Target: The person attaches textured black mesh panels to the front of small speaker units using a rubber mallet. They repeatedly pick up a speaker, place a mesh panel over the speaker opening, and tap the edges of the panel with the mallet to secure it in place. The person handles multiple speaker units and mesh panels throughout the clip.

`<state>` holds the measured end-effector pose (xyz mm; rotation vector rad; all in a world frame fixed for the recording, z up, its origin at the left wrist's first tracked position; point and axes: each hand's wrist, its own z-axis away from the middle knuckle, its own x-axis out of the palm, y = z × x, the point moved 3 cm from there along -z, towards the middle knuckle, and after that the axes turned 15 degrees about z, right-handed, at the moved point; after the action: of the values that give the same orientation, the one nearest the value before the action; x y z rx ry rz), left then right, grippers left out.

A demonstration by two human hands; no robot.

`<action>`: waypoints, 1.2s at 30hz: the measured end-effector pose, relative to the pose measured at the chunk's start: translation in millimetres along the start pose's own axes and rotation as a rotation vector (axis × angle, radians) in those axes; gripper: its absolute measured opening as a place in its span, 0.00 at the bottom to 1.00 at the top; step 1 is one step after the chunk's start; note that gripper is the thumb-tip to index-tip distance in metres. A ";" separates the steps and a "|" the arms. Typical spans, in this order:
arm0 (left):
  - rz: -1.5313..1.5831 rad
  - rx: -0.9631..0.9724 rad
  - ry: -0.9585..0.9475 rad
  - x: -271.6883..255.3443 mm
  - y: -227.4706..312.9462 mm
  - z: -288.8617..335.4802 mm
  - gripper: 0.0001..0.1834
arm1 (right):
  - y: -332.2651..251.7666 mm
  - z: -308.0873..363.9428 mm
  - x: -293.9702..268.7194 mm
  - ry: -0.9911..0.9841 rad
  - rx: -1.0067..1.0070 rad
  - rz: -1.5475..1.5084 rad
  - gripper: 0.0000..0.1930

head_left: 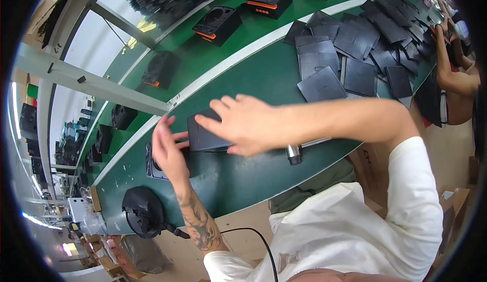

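A black box (pixel 203 136), flat-faced and smooth, is tilted over the green workbench (pixel 223 180) in front of me. My right hand (pixel 246 125) reaches across from the right and grips it, fingers over its top and thumb at the near edge. My left hand (pixel 170 150) is at the box's left side, fingers apart and stretched, their tips at its edge. Partly hidden behind my left hand lies a black speaker unit (pixel 152 164) with a rounded rim. Near my right forearm stands a silver cylinder with a black end (pixel 293 155).
Several black textured panels (pixel 319 59) lie heaped at the right of the bench. Speaker boxes with orange trim (pixel 269 0) line the green strip beyond the white rail (pixel 243 54). A black rounded object with a strap (pixel 142 211) sits front left. Another person's arm (pixel 446 69) shows far right.
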<state>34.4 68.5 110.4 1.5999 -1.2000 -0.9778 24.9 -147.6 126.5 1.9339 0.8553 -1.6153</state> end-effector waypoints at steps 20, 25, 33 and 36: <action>-0.076 0.234 -0.668 33.1 -78.1 43.3 0.11 | 350.1 -179.5 -0.1 -0.274 -0.016 0.112 0.60; -0.061 0.130 -0.623 26.2 -83.7 40.9 0.11 | 343.8 -179.5 41.3 -0.545 -0.067 0.467 0.72; 0.048 0.089 -0.608 20.5 -85.3 39.2 0.12 | 369.5 -171.9 65.0 -0.176 -0.016 0.299 0.64; 0.014 0.129 -0.574 20.8 -85.2 48.2 0.12 | 433.0 -138.5 46.3 0.075 0.287 0.106 0.60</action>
<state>17.4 51.3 13.3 1.4453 -1.6821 -1.4337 437.1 -342.2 93.8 2.2064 0.5607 -1.6860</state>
